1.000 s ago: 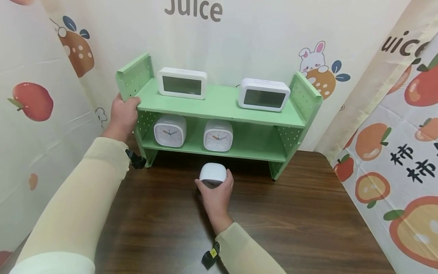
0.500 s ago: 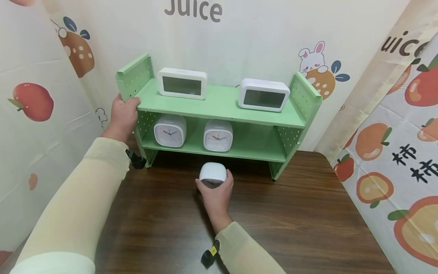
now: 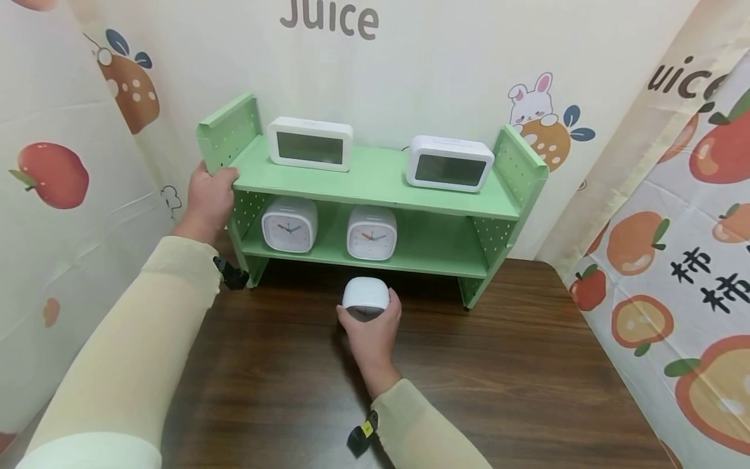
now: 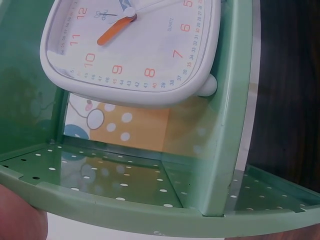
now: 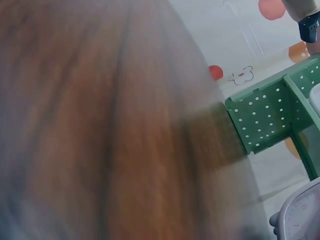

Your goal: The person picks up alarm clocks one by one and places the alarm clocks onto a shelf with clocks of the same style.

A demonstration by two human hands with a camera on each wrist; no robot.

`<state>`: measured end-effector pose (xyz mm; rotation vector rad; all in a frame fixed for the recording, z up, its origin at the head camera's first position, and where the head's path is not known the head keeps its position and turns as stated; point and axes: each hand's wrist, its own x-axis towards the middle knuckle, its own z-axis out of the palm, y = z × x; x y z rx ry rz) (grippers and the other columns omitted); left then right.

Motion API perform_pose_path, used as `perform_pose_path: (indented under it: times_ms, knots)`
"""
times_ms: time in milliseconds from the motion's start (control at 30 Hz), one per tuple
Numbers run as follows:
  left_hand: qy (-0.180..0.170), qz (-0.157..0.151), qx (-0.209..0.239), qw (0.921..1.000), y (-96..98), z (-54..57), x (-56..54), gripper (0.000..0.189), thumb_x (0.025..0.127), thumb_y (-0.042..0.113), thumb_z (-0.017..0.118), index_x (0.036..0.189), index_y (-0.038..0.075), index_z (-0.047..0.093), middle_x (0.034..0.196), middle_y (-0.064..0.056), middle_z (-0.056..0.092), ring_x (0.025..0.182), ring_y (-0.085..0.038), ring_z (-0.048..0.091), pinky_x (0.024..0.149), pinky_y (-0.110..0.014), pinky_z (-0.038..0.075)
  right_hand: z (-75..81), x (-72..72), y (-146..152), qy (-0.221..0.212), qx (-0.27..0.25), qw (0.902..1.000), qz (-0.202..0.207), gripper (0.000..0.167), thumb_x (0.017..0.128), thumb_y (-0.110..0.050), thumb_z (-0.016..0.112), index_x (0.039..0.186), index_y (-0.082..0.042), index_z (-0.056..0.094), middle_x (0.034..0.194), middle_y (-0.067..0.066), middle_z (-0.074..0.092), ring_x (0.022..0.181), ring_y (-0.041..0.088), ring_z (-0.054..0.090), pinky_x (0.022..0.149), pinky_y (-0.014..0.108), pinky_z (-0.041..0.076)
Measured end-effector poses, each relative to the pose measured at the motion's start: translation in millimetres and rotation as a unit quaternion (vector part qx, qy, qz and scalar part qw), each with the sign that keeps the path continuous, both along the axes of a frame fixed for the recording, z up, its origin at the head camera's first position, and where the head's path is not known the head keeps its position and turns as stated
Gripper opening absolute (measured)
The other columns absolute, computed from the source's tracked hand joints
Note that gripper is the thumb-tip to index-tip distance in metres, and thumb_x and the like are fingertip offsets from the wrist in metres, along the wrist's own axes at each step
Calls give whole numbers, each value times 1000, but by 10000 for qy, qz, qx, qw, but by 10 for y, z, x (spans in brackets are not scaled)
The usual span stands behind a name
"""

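Observation:
In the head view, my left hand [image 3: 209,198] grips the left side panel of a green two-tier shelf [image 3: 375,174]. My right hand [image 3: 375,335] holds a white alarm clock [image 3: 366,292] from both sides, in front of the shelf and over the table; its face is mostly hidden from above. On the lower tier stand two white alarm clocks, a left one [image 3: 290,225] and a middle one [image 3: 372,233]. The left wrist view shows a clock face [image 4: 125,45] close up inside the shelf. A clock's edge [image 5: 297,215] shows at lower right in the right wrist view.
Two white digital clocks, one at left [image 3: 310,144] and one at right [image 3: 450,163], stand on the top tier. Under the shelf is a dark wooden table [image 3: 498,365]. Printed white curtains [image 3: 410,65] hang behind and at both sides.
The whole view has shifted very slightly. Both hands keep their hold, and the clock in my right hand stays in nearly the same place.

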<state>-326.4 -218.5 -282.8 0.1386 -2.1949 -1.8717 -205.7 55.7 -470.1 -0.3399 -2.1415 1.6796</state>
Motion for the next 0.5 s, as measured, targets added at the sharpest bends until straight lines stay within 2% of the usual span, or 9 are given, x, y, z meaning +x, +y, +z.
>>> perform_pose_path:
  times_ms: [200,500]
  knots:
    - [36,-36,57,10000,-24,-29,-12,55,106,32,44,160,23,34,159,-5,40,141,-20,40,121,-44,26,57,-9,80,197,-93,9998,-10,106,66,-32,97,149,-6,37,143,14,45,123,31,49,100,52,45]
    - [81,-81,109,9999,-5,-11,8,54,107,31,43,159,23,35,157,-6,42,138,-20,42,120,-44,29,163,2,307,30,-184,9998,-38,107,67,-34,97,151,-5,37,142,15,46,122,32,50,99,53,46]
